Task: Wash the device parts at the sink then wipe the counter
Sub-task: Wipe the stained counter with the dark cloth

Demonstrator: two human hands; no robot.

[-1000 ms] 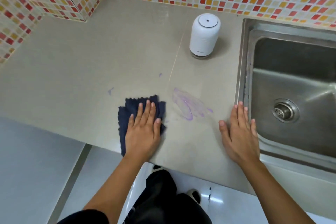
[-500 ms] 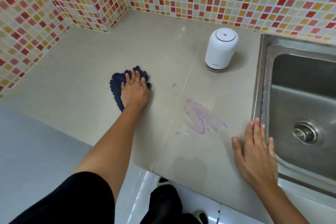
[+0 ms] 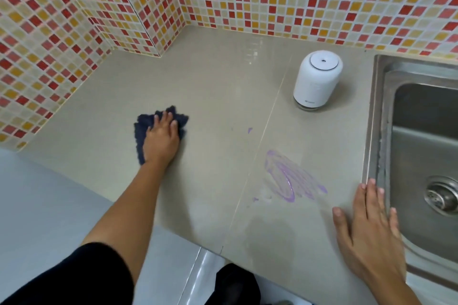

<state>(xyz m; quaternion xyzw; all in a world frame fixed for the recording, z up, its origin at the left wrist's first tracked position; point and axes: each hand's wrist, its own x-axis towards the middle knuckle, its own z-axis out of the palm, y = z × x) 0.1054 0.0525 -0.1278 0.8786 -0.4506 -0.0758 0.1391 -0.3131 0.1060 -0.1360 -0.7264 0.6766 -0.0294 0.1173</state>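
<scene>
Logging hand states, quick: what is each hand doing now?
Left hand: open, pressed flat on the dark cloth.
Right hand: open, flat on the counter, holding nothing.

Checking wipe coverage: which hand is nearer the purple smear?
Right. The right hand lies flat just right of the purple smear; the left hand, on the cloth, is farther left.

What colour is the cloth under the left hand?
Dark navy blue; the cloth under the left hand shows in the head view.
</scene>
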